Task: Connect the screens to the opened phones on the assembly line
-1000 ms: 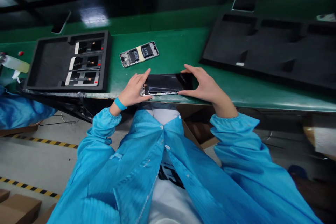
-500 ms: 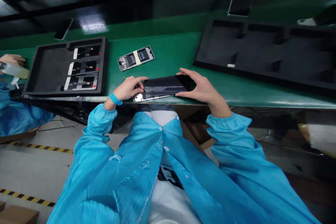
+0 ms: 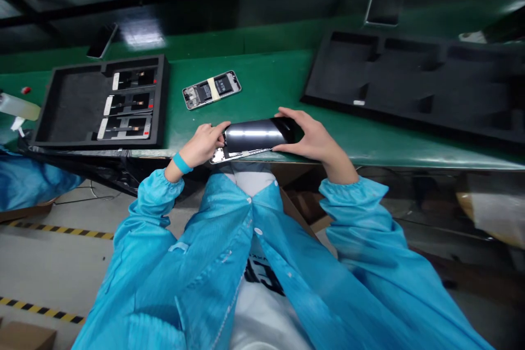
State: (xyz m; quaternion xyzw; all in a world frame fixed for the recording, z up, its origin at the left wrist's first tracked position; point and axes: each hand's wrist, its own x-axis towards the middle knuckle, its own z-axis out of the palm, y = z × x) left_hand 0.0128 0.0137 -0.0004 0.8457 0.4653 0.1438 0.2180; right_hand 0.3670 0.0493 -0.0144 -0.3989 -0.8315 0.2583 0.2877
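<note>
At the bench's front edge, a dark, glossy phone screen (image 3: 256, 135) lies tilted over an opened phone body (image 3: 219, 156), whose silver rim and inner parts show at its left end and lower side. My right hand (image 3: 305, 136) grips the right end of the screen between thumb and fingers. With its fingertips, my left hand (image 3: 205, 144) pinches at the left end of the phone body; part of those fingers is hidden. A second opened phone (image 3: 211, 90), with a cream strip across its battery, lies just beyond on the green bench.
A black foam tray (image 3: 74, 104) on the left holds several phone screen parts (image 3: 127, 128). On the right sits a larger black tray (image 3: 410, 87) with compartments. A bottle (image 3: 18, 105) and a co-worker's blue sleeve (image 3: 36, 178) are at far left. Other phones (image 3: 384, 4) lie farther back.
The screen in my right hand has tipped slightly, so light now reflects along it and the gap above the phone body looks wider. The co-worker's hand has left the bottle.
</note>
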